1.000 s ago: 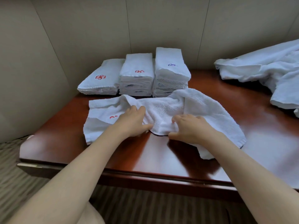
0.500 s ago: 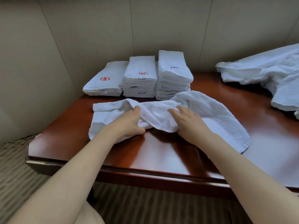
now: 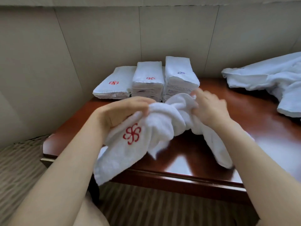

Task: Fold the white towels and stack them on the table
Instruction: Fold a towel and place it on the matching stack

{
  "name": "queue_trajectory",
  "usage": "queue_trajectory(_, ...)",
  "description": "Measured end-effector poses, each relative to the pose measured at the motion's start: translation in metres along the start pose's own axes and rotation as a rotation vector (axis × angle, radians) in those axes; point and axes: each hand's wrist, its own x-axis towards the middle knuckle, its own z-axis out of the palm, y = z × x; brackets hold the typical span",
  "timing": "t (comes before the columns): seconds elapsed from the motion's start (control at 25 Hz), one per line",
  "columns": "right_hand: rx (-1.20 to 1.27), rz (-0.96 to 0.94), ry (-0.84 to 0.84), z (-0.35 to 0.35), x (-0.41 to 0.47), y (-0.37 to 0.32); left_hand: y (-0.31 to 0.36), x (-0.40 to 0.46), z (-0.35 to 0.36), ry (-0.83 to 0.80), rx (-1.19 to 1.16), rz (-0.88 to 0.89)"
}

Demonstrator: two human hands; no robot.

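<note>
Beige panelled walls close in behind your glossy reddish-brown wooden table (image 3: 244, 121), which fills the middle and right of the head view above striped carpet along the bottom. At centre frame you have the white terry towel with the red flower emblem (image 3: 135, 141) lifted and bunched between your hands, its lower ends drooping over the table's near edge. Your left hand (image 3: 120, 111), just left of centre, has its fingers curled over the gathered top edge, gripping it; your right hand (image 3: 210, 108), just right of centre, pinches the other bunched end, though motion blur hides exactly how its fingertips sit. Behind the hands, at upper centre against the wall, three piles of folded white towels (image 3: 179, 75) stand side by side, touching: a low one on the left, a taller middle one, the tallest on the right. Toward the upper right edge a loose heap of unfolded white towels (image 3: 268, 79) still lies on the table. Judging by this, you are well into the job: several towels are stacked, this one is not yet folded, and the heap at right remains to be done.
</note>
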Motion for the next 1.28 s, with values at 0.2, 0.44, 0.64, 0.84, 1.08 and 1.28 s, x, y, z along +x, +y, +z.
queue_trajectory(0.2,0.041,-0.081,0.436,0.01,-0.013,-0.036,-0.004,0.01,-0.012,0.372,0.315,-0.083)
queue_trajectory(0.44,0.414,-0.232,0.02,0.052,-0.014,-0.043,-0.003,0.01,-0.016,0.302,0.268,-0.111)
queue_trajectory(0.64,0.294,-0.308,-0.135,0.067,-0.013,-0.034,-0.005,-0.008,-0.022,-0.111,0.381,-0.232)
queue_trajectory(0.84,0.224,-0.268,-0.1,0.062,-0.018,-0.01,-0.014,0.0,-0.028,0.068,0.624,-0.313)
queue_trajectory(1.08,0.019,-0.109,0.054,0.038,0.022,0.011,0.024,0.065,-0.042,0.325,1.03,-0.227)
queue_trajectory(1.28,0.368,-0.01,0.309,-0.052,0.09,0.015,0.094,0.092,-0.074,0.63,1.273,-0.035)
